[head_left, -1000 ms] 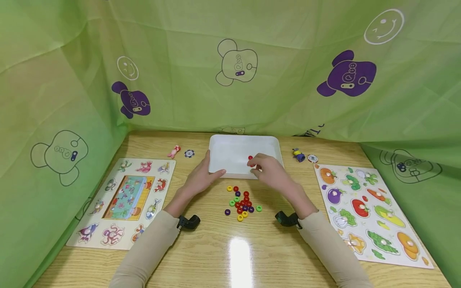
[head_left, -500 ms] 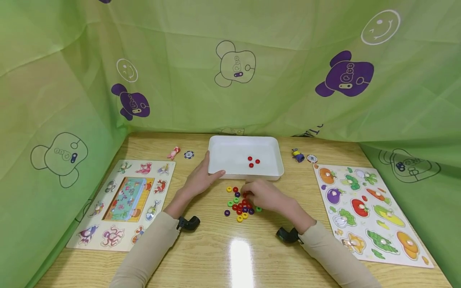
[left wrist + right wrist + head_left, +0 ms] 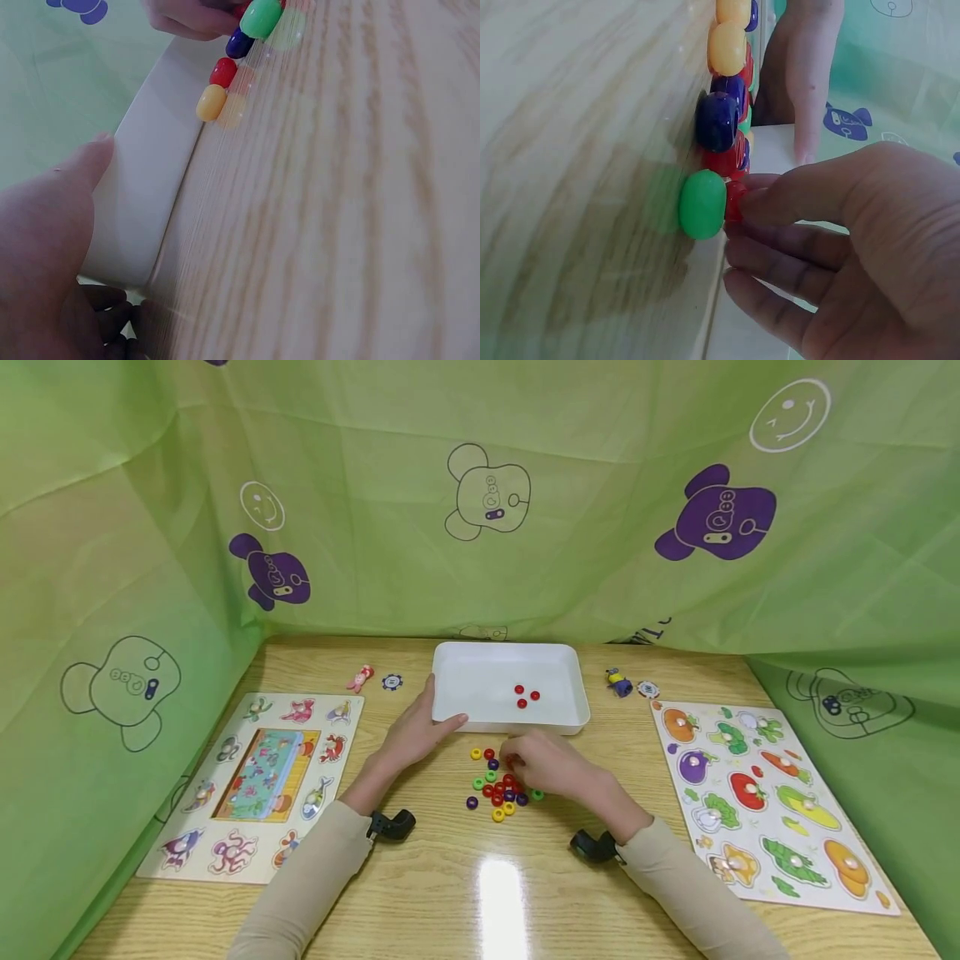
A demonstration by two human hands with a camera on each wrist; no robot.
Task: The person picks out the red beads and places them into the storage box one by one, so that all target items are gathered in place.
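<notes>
My left hand holds the near left corner of a white tray. Its thumb lies over the front rim in the left wrist view, with the other fingers along the left side. Three red beads lie inside the tray. In front of it, my right hand reaches down into a loose group of beads. The right wrist view shows its thumb and forefinger pinching a red bead, right beside a green bead. Red, purple, yellow and green beads lie around on the table, partly hidden by this hand.
A sea-animal puzzle board lies at left, a vegetable puzzle board at right. Behind them are a pink figurine, a blue chip, a yellow-and-blue figurine and a red-and-white chip. Green cloth encloses the table's back and sides.
My right hand has let go of a red bead in the tray, moved back toward me to the loose beads and taken hold of another red bead. The left hand stays at the tray.
</notes>
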